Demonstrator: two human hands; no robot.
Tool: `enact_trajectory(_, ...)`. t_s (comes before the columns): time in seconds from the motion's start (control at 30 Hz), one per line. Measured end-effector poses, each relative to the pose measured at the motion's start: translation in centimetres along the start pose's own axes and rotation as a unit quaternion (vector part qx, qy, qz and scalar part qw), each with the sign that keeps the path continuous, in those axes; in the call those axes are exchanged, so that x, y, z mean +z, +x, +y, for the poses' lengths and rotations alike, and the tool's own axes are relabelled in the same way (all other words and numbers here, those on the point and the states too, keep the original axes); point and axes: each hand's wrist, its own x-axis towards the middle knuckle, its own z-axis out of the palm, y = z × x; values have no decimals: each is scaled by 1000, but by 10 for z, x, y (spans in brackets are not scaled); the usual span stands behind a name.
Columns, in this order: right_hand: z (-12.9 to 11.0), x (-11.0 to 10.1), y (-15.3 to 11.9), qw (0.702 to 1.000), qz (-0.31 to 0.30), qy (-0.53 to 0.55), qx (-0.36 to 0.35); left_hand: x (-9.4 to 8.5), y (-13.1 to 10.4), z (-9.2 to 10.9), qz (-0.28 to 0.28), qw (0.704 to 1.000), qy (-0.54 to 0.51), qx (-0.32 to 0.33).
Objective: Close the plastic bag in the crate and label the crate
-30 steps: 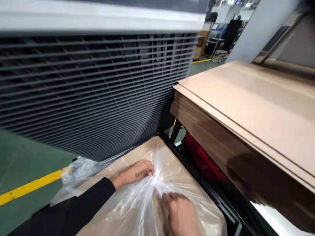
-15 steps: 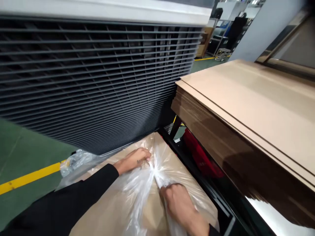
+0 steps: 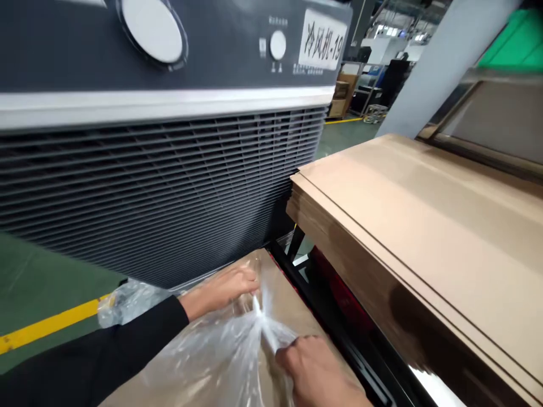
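A clear plastic bag (image 3: 220, 356) lies over a brown cardboard box (image 3: 280, 299) at the bottom of the view. My left hand (image 3: 224, 288), in a black sleeve, pinches the gathered plastic near the box's far edge. My right hand (image 3: 316, 373) grips the same bunched film closer to me. The plastic is pulled tight into a twisted ridge between the two hands.
A large grey air cooler with a slatted grille (image 3: 161, 181) and a white dial (image 3: 153, 28) stands directly behind the box. A tall stack of flat cardboard sheets (image 3: 424, 215) fills the right side. Green floor with a yellow line (image 3: 46, 325) lies to the left.
The camera has tilted up, bringing the cooler's control panel into view. My right hand has pulled back toward me with the plastic; my left hand keeps its grip near the box's far edge.
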Motion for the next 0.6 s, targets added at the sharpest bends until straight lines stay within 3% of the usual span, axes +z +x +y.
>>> enact_trajectory(0.13, 0, 52, 41, 999, -29, -22, -9, 44, 7, -45, -13, 999, -47, 6)
enact_trajectory(0.2, 3, 66, 51, 999, -43, -14, -25, 55, 9, -54, -21, 998, -56, 8)
enact_trajectory(0.27, 5, 60, 48, 998, -60, -2, -30, 51, 11, -51, -26, 998, -53, 12)
enact_trajectory(0.37, 6, 23, 26, 996, -85, 4, -17, 25, 10, -31, -17, 999, -30, 3)
enact_trajectory(0.47, 7, -8, 5, 997, -68, -8, -21, 1, 8, -18, -5, 1000, -25, -3)
enact_trajectory(0.53, 7, -10, 3, 997, -65, -16, -33, -1, 10, -22, -5, 999, -50, -1)
enact_trajectory(0.6, 6, 5, 13, 996, -79, -22, -43, 6, 15, -33, -9, 996, -90, -4)
